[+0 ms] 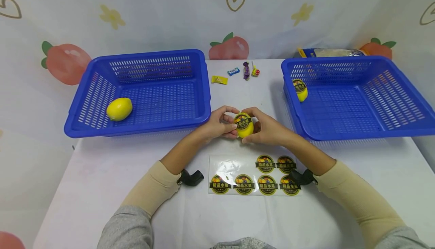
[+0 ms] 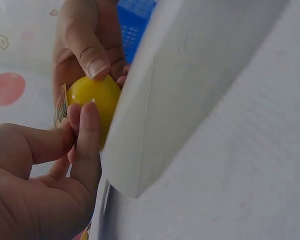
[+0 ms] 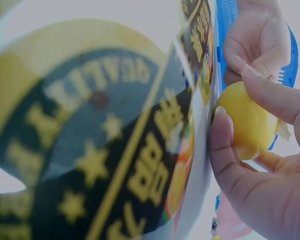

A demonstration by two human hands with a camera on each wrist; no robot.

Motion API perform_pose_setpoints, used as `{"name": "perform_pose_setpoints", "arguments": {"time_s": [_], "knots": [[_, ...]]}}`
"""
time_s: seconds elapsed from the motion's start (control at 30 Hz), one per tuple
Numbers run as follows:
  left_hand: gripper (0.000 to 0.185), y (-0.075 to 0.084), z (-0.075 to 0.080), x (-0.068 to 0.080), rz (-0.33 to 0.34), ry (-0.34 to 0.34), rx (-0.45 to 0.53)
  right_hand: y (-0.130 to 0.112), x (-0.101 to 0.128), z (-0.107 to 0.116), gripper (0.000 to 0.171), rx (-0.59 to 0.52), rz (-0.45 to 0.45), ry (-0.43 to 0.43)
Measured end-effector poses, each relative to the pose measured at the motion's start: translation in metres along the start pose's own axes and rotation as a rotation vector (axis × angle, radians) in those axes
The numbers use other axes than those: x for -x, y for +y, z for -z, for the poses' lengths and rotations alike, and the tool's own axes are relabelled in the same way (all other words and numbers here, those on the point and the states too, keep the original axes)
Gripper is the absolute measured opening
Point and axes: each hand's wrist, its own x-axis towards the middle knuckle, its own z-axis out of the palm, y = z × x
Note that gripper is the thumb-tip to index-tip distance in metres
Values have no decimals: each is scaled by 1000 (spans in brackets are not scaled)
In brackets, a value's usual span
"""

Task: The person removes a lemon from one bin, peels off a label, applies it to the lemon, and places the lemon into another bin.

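Observation:
Between both hands, above the table's middle, is a yellow lemon (image 1: 246, 132). My right hand (image 1: 268, 129) grips it, with the thumb and fingers around its sides in the right wrist view. A round black-and-gold sticker (image 1: 242, 121) lies over the lemon's upper face; in the left wrist view it is seen edge-on, partly apart from the peel. My left hand (image 1: 219, 123) pinches the sticker's edge between thumb and finger, its fingertips against the lemon. Nearer the body lies a sheet of stickers (image 1: 234, 165), with several round labels on it and bare spots at its upper left.
A blue basket (image 1: 139, 127) at the left holds one lemon (image 1: 119, 109). Another blue basket (image 1: 360, 132) at the right holds a stickered lemon (image 1: 301, 95). Small wrapped candies (image 1: 219, 80) and a lollipop (image 1: 256, 71) lie at the back; a package (image 1: 333, 52) is behind the right basket.

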Motion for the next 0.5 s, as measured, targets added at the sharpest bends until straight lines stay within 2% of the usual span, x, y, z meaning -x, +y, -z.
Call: {"name": "perform_pose_setpoints", "arguments": {"time_s": [0.17, 0.27, 0.5], "knots": [[51, -3, 2, -1, 40, -19, 65, 3, 0, 1, 80, -60, -23, -8], [50, -4, 2, 0, 40, -21, 76, 4, 1, 2, 80, -80, -24, -16], [48, -3, 2, 0, 36, -30, 60, 0, 3, 3, 78, -42, -78, -39]]}}
